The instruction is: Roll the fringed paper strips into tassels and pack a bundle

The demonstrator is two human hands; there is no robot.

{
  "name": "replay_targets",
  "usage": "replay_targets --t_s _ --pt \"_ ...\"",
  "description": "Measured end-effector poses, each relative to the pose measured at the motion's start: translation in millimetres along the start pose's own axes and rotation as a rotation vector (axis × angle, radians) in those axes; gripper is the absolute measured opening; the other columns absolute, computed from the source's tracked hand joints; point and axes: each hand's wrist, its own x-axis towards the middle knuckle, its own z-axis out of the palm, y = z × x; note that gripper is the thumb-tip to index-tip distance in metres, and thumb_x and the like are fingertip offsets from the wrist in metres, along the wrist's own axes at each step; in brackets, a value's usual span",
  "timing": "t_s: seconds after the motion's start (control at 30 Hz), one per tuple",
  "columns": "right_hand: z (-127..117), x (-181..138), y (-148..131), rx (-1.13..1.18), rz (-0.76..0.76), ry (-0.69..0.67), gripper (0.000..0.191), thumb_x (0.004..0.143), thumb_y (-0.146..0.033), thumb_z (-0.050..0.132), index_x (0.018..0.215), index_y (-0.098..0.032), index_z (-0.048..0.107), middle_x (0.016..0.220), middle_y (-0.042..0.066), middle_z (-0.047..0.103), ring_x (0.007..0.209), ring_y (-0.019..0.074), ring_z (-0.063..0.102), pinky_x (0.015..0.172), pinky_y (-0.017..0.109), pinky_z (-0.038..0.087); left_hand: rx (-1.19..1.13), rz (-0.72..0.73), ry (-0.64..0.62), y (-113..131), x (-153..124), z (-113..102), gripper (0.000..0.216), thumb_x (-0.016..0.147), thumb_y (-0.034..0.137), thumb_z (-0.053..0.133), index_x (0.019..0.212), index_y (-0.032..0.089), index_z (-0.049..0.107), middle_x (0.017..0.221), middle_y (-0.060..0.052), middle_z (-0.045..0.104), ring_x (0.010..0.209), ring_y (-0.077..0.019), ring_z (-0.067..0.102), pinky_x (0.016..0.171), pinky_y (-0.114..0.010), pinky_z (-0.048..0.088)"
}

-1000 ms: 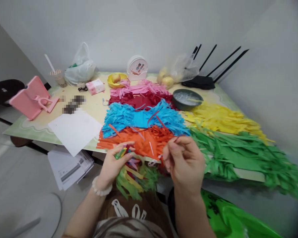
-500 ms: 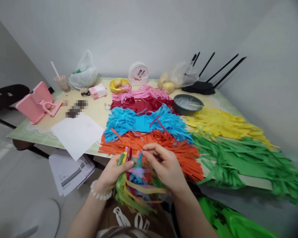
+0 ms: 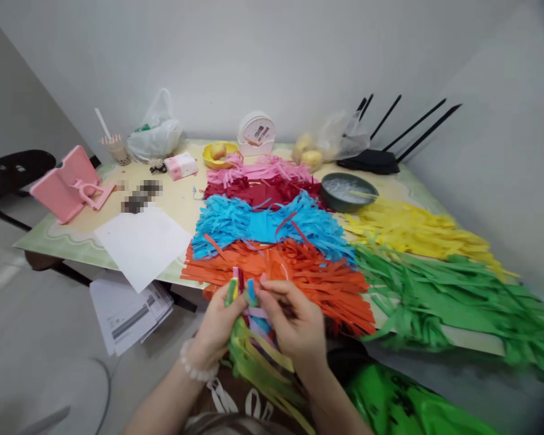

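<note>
Your left hand (image 3: 220,317) has its fingers clasped round a bundle of coloured strips (image 3: 249,353) by the worktop's (image 3: 176,202) near edge; your right hand (image 3: 299,320) pinches it near the top; the yellow bowl (image 3: 210,160) holds an apple (image 3: 218,150); the dark green bowl (image 3: 341,205), indistinct clear stuff (image 3: 347,188); the clear bag (image 3: 338,142), yellow fruit (image 3: 311,160); the cup (image 3: 113,148), dark pearls (image 3: 124,161).

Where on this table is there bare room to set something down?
Bare tablecloth shows between the white sheet, pink packet and blue fringe. Crowded: orange fringe beyond the held strips; rightward, yellow fringe, green fringe and a dark bowl.
</note>
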Motion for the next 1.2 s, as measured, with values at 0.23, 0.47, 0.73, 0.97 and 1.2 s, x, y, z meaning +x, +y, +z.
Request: replay_targets --t_s 0.23,0.47,0.73,0.97,1.2 --pt "3.9 8.9 1.0 -0.012 0.096 -0.266 0.021 0.088 -0.03 0.06 0.099 -0.016 0.073 0.06 0.0 0.066 0.05 0.0119 0.058 0.048 0.021 0.045 0.23 0.176 0.142 -11.6 1.3 -6.7 0.026 0.068 0.031 0.084 0.082 0.016 0.068 0.077 0.0 0.065 0.073 -0.0136 0.059 0.064 -0.02 0.046" --pt "-11.6 18.8 -1.0 0.043 0.121 -0.186 0.017 0.089 -0.033 0.059 0.085 -0.018 0.065 0.058 -0.003 0.057 0.048 0.0098 0.05 0.045 0.02 0.038 -0.01 -0.077 -0.087 -5.0 2.1 -9.7 0.037 0.064 0.041 0.087 0.08 0.011 0.071 0.066 -0.002 0.066 0.059 -0.0116 0.06 0.062 -0.022 0.05" --pt "-9.7 19.9 4.8 0.022 -0.009 -0.15 0.01 0.089 -0.026 0.061 0.086 -0.02 0.068 0.071 0.001 0.069 0.058 0.0127 0.063 0.053 0.022 0.048 -0.058 -0.157 -0.25 -4.1 5.6 -15.7 0.043 0.058 0.04 0.092 0.084 0.011 0.072 0.072 -0.004 0.07 0.061 -0.0135 0.066 0.064 -0.024 0.053" --pt "-13.3 16.8 -0.2 -0.058 -0.098 -0.123 0.01 0.089 -0.021 0.061 0.086 -0.021 0.071 0.063 -0.001 0.067 0.053 0.012 0.062 0.052 0.022 0.05 -0.056 -0.112 -0.227 2.8 2.0 -10.5 0.04 0.059 0.035 0.091 0.084 0.013 0.07 0.071 -0.002 0.069 0.063 -0.0142 0.065 0.066 -0.025 0.054" --pt "-11.3 0.9 -4.1 -0.289 -0.15 0.06 0.008 0.088 -0.022 0.064 0.087 -0.022 0.072 0.065 0.0 0.072 0.051 0.0137 0.064 0.051 0.023 0.05 0.356 0.319 0.196 10.7 0.4 -11.7 0.024 0.071 0.032 0.081 0.088 0.017 0.074 0.084 -0.002 0.073 0.078 -0.0173 0.066 0.076 -0.025 0.051"
